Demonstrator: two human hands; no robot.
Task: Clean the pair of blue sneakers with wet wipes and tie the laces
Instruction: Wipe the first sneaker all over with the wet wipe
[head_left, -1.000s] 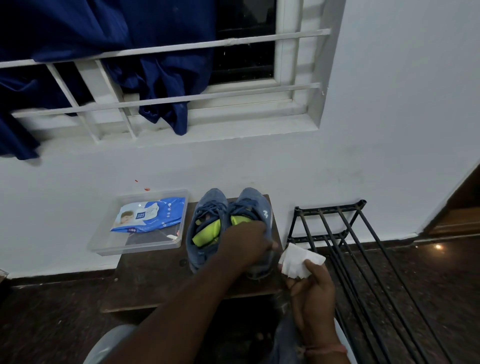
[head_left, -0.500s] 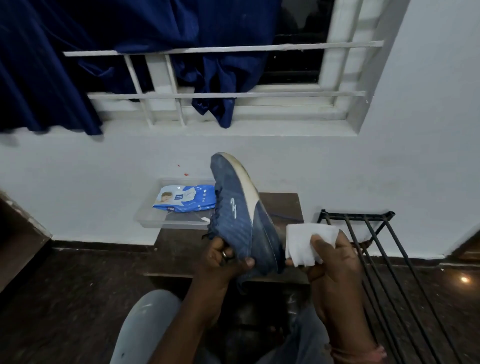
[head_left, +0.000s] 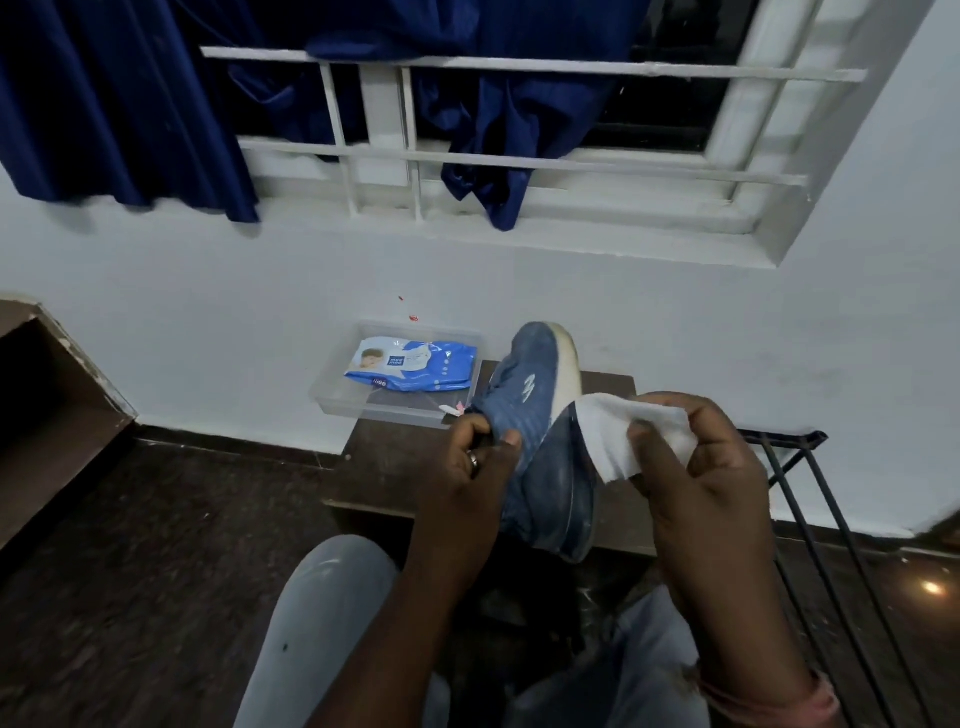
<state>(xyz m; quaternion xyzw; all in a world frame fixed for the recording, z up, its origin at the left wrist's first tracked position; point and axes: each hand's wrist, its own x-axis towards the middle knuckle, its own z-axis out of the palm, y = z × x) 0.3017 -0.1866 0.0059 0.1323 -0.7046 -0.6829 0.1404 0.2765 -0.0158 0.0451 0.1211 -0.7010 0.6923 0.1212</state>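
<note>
My left hand (head_left: 480, 457) gripped the blue sneaker (head_left: 540, 441) by its collar, toe tilted up above the brown surface (head_left: 384, 467). My right hand (head_left: 696, 467) pinched a white wet wipe (head_left: 623, 431) just beside its sole. The wipes pack (head_left: 413, 364) lay in a clear tray (head_left: 363, 408).

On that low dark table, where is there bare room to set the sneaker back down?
The table shows a bare patch at its left front, bordered by the clear tray behind and the left hand to the right. A strip at its right rear edge also shows bare. The middle is crowded by the sneaker, wipe and right hand.
</note>
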